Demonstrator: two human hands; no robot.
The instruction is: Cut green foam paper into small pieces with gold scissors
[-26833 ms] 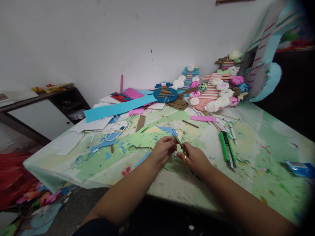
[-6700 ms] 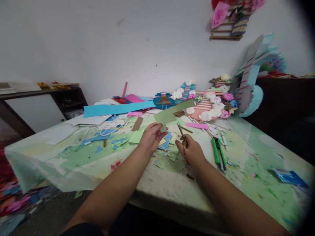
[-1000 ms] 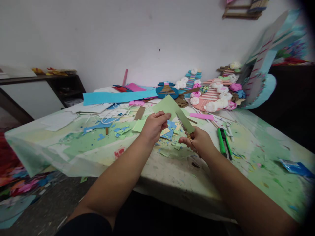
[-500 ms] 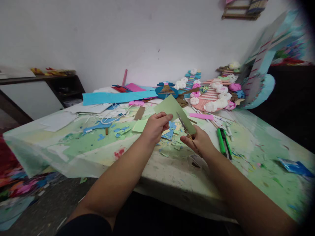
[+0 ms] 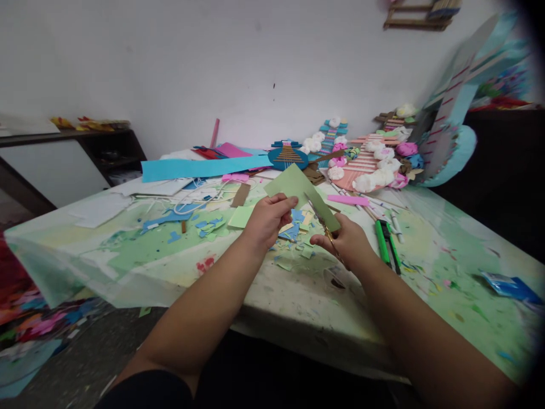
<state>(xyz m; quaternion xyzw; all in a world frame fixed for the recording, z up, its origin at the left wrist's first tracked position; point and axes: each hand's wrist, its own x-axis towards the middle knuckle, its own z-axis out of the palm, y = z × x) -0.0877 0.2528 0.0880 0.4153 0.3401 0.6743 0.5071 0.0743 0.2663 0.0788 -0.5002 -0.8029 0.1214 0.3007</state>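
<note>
My left hand (image 5: 270, 218) pinches the lower left edge of a light green sheet of paper (image 5: 292, 183). Held in my right hand (image 5: 347, 241) are scissors (image 5: 327, 230), their blades pointing up and left against the sheet. The blades lie at a slit that runs through the paper, with a darker green part on the right side. Under the hands, small blue, yellow and green paper scraps (image 5: 293, 230) lie on the table. A flat green paper piece (image 5: 240, 217) is beside my left hand.
A green cutter (image 5: 387, 244) lies right of my right hand. Behind are a long blue strip (image 5: 204, 168), a blue guitar-like craft (image 5: 288, 156) and paper-flower crafts (image 5: 377, 165). White cord (image 5: 183, 210) lies at left, a blue packet (image 5: 511, 287) at far right.
The scissors have turned slightly in my right hand, and their gold-coloured handle shows more. My left hand keeps its pinch on the sheet, nearly unmoved.
</note>
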